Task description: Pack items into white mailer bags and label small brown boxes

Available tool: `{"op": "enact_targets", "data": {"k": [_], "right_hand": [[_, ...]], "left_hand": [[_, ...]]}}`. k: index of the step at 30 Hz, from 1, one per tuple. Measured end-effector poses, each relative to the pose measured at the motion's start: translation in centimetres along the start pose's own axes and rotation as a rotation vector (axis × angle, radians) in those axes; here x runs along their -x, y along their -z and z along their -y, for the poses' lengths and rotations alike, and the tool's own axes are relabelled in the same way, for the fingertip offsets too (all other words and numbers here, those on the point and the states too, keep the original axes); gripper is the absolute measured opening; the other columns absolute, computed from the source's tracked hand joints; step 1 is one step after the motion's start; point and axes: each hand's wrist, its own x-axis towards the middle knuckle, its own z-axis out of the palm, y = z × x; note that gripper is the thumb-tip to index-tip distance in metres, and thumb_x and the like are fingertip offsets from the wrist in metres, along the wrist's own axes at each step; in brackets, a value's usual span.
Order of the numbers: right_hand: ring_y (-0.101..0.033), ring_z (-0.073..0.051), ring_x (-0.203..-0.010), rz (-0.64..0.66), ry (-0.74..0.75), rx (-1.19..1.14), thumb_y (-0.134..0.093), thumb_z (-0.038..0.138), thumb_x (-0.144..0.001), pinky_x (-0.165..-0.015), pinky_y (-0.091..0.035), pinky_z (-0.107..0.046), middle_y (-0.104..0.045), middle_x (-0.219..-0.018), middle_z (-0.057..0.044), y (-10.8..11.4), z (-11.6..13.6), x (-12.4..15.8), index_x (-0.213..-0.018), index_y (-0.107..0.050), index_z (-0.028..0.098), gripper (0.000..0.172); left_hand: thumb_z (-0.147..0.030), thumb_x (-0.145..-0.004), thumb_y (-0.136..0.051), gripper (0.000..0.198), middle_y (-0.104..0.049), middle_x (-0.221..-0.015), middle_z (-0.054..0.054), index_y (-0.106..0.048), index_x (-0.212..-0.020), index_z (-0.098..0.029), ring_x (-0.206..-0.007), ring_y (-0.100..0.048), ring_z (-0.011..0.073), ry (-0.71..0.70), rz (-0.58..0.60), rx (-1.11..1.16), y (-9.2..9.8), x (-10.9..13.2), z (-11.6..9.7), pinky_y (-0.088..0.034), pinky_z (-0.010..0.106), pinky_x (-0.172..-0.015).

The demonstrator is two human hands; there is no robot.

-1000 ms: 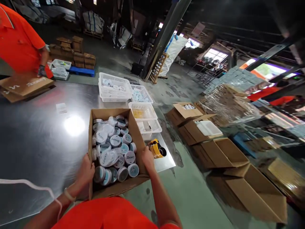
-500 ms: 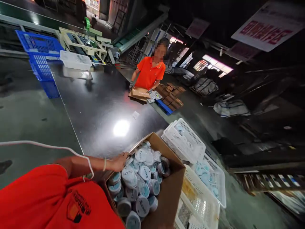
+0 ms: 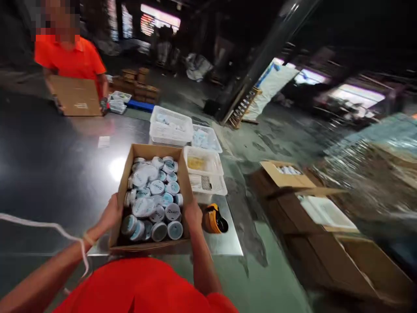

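Here's the open carton (image 3: 156, 151), loaded with jars (image 3: 157, 188), by the near edge of the table (image 3: 65, 174); resting or lifted, I can't tell. Left hand (image 3: 110, 213) clamps its wall at 8 o'clock, right hand (image 3: 193, 215) at 4, 2 opposite sides, likely keeping that load level. Forearms reach forward, hands well apart! White baskets (image 3: 171, 137) sit at 1 to 2, probably within easy reach; a co-worker (image 3: 70, 58) at 11.

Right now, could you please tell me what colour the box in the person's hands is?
The box is brown, best seen in the head view.
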Motion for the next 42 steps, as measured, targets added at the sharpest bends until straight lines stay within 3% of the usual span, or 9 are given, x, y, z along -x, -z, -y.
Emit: {"op": "enact_targets", "data": {"k": [5, 11, 15, 21, 25, 29, 37, 40, 42], "right_hand": [[-0.085, -0.031, -0.125, 0.033, -0.020, -0.031, -0.053, 0.015, -0.116, -0.098, -0.062, -0.032, -0.082, -0.139, -0.027, -0.6, 0.4, 0.3, -0.150, -0.064, 0.009, 0.036], [-0.085, -0.032, -0.126, 0.075, -0.021, -0.038, -0.050, 0.019, -0.118, -0.098, -0.064, -0.034, -0.081, -0.143, -0.023, -0.7, 0.7, 0.7, -0.151, -0.063, 0.013, 0.036], [-0.086, -0.033, -0.124, 0.088, -0.023, -0.042, -0.054, 0.024, -0.117, -0.097, -0.065, -0.035, -0.082, -0.141, -0.022, -1.1, 0.5, 0.7, -0.148, -0.064, 0.015, 0.033], [-0.087, -0.036, -0.121, 0.079, 0.001, -0.020, -0.054, 0.021, -0.117, -0.098, -0.066, -0.039, -0.083, -0.137, -0.025, -1.7, 0.0, 0.9, -0.155, -0.061, 0.010, 0.041], [-0.088, -0.035, -0.120, 0.084, -0.009, 0.002, -0.056, 0.021, -0.117, -0.099, -0.066, -0.038, -0.082, -0.137, -0.027, -1.6, 0.0, 1.0, -0.158, -0.059, 0.009, 0.043], [-0.088, -0.035, -0.120, 0.088, -0.004, 0.012, -0.054, 0.022, -0.118, -0.100, -0.066, -0.038, -0.082, -0.137, -0.027, -1.5, -0.2, 0.9, -0.154, -0.062, 0.009, 0.039], [-0.087, -0.037, -0.120, 0.041, 0.028, -0.090, -0.060, 0.027, -0.114, -0.094, -0.065, -0.039, -0.079, -0.142, -0.029, -3.0, -1.0, 0.6, -0.153, -0.062, 0.010, 0.043], [-0.086, -0.035, -0.115, 0.042, 0.085, -0.265, -0.069, 0.034, -0.109, -0.093, -0.063, -0.036, -0.083, -0.132, -0.022, -2.9, -3.0, -0.9, -0.139, -0.071, 0.014, 0.036], [-0.084, -0.032, -0.110, 0.050, 0.069, -0.454, -0.068, 0.039, -0.108, -0.093, -0.062, -0.035, -0.086, -0.116, -0.015, -2.3, -5.9, -2.3, -0.124, -0.075, 0.017, 0.029]], "left_hand": [[-0.028, -0.091, -0.055, 0.030, -0.065, -0.105, 0.012, -0.047, -0.119, -0.022, -0.107, -0.075, 0.0379, 0.069, 0.050, -0.092, 0.6, -0.9, 1.5, -0.063, 0.056, -0.101], [-0.036, -0.082, -0.061, 0.041, -0.069, -0.105, 0.015, -0.049, -0.119, -0.022, -0.100, -0.077, 0.0418, 0.112, 0.012, -0.112, 0.5, -1.2, 3.8, -0.063, 0.052, -0.089], [-0.035, -0.086, -0.058, 0.038, -0.069, -0.096, 0.013, -0.048, -0.121, -0.023, -0.085, -0.076, 0.0389, 0.153, 0.001, -0.148, 0.4, -1.2, 4.9, -0.061, 0.049, -0.081], [-0.042, -0.085, -0.057, 0.048, -0.071, -0.106, 0.014, -0.048, -0.127, -0.021, -0.095, -0.078, 0.0404, 0.126, -0.010, -0.187, 0.2, -0.7, 6.1, -0.064, 0.052, -0.092], [-0.043, -0.082, -0.059, 0.056, -0.074, -0.112, 0.017, -0.049, -0.132, -0.021, -0.103, -0.078, 0.0428, 0.164, -0.001, -0.159, 0.3, -0.4, 5.8, -0.064, 0.056, -0.100], [-0.043, -0.079, -0.059, 0.056, -0.074, -0.108, 0.016, -0.052, -0.130, -0.020, -0.096, -0.079, 0.0407, 0.168, -0.020, -0.154, 0.3, -0.2, 5.4, -0.066, 0.054, -0.095], [-0.041, -0.088, -0.054, 0.050, -0.072, -0.108, 0.011, -0.050, -0.133, -0.021, -0.106, -0.078, 0.0380, 0.166, 0.004, -0.137, 0.3, -0.2, 4.1, -0.065, 0.052, -0.102], [-0.038, -0.093, -0.050, 0.052, -0.069, -0.115, 0.015, -0.048, -0.140, -0.016, -0.114, -0.077, 0.0392, 0.190, 0.074, -0.194, 0.8, -0.1, 2.9, -0.062, 0.053, -0.108], [-0.036, -0.096, -0.049, 0.053, -0.068, -0.121, 0.018, -0.046, -0.143, -0.013, -0.113, -0.077, 0.0394, 0.222, 0.115, -0.239, 1.2, -0.2, 2.2, -0.062, 0.052, -0.107]]}}
